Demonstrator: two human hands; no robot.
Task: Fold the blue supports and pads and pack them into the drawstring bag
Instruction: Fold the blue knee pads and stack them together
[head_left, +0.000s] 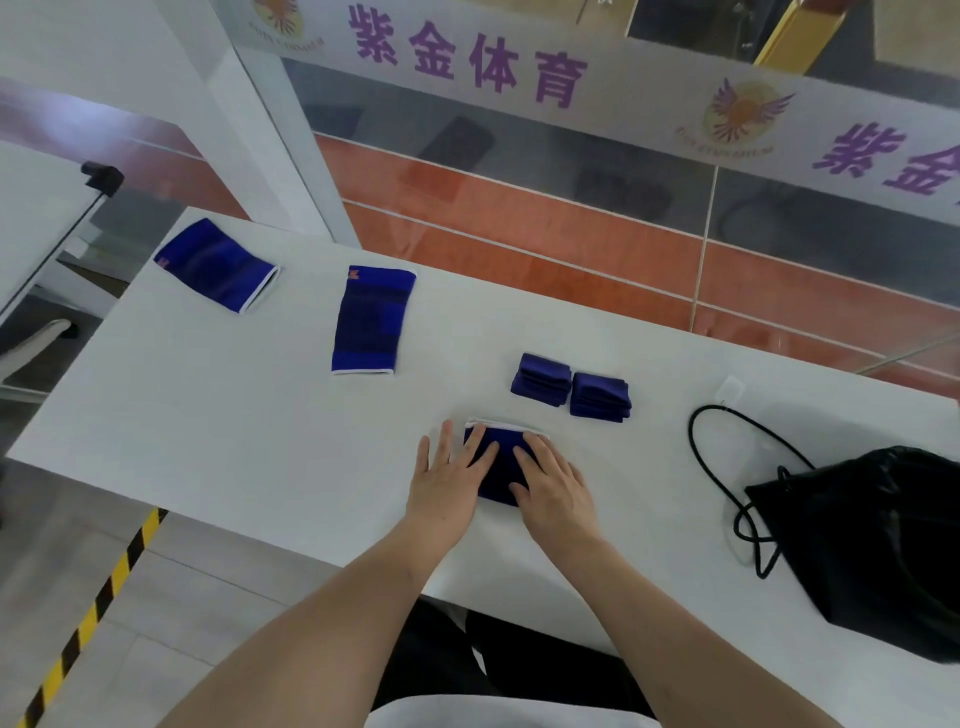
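White table beside a glass partition. Left hand and right hand, fingers flat and spread, press a folded blue support. Two folded pads just beyond; two unfolded supports far left. Black drawstring bag right, cord looped alongside.

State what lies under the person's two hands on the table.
A folded blue support lies under the left hand and right hand, both flat on it. Its white edge shows beyond the fingers; its covered parts cannot be seen.

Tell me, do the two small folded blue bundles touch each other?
Touching. In the head view, the left bundle and the right bundle sit side by side with edges meeting, no table showing between.
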